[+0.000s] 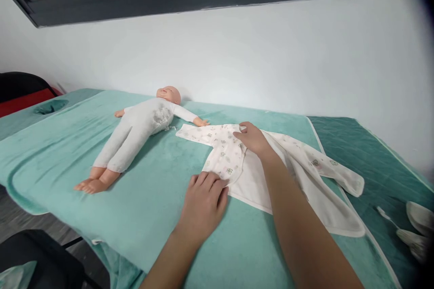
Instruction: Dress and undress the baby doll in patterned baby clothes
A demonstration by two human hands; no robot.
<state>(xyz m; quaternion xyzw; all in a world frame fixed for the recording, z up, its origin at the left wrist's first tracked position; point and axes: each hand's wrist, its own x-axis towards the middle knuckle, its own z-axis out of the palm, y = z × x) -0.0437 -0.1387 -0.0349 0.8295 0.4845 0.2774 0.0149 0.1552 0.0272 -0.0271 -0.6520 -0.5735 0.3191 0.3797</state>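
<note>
Printed shirt: it lies spread on the green bed cover [162, 216] in front of you, beside the doll; the white printed shirt [224, 151] shows its pattern on the near-left panel and plain cloth where it falls open to the right.
Left hand: your left hand [205, 203] rests palm down at the lower corner of that panel, fingers together and bent over the hem; this probably keeps the corner from sliding. Whether they pinch the cloth, you cannot tell from this angle.
Right hand: your right hand [252, 139] reaches to the neckline, thumb and forefinger slightly apart at the edge, the other fingers hidden; it seems set there to steady the top of the panel. A firm grip cannot be confirmed.
Sleeves: one points toward the doll, the other stretches right across the cover's pale edge, so both likely lie free of folds beneath.
Doll: the doll [134, 122] lies on its back, one arm reaching just beside the near sleeve, apparently placed to leave your working space free.
Right edge: small white items [418, 235] sit apart, too blurred to name.
</note>
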